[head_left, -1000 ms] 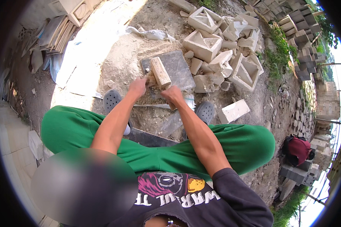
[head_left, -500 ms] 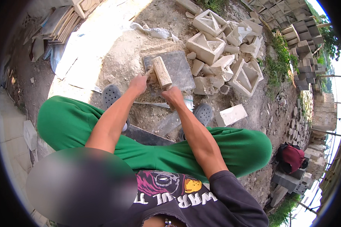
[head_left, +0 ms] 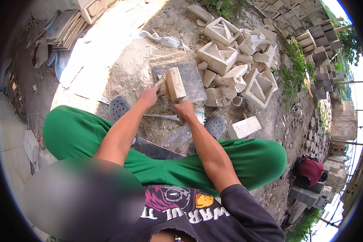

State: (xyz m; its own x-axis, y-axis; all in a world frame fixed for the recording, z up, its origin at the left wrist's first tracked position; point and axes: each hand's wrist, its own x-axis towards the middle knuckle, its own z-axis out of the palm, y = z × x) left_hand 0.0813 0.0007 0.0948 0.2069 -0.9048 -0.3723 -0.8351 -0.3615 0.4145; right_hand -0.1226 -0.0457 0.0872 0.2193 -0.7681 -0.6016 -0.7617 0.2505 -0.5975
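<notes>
My right hand is closed round the handle of a wooden mallet, below its thick pale head. The mallet head is over a dark flat slab on the ground between my feet. Just left of it, my left hand is closed, its fingers against a pale, dusty chunk that looks like broken block. The mallet partly hides this chunk, and I cannot tell whether the two touch. Pale crumbs lie around the slab.
Broken and whole hollow blocks are heaped right of the slab. A pale brick-shaped block lies by my right shoe. A torn white sack lies beyond the slab. Stacked boards stand far left; a dark red bag sits right.
The mallet head has shifted slightly down and to the right and stands more upright. My left hand stays beside it with the chunk.
</notes>
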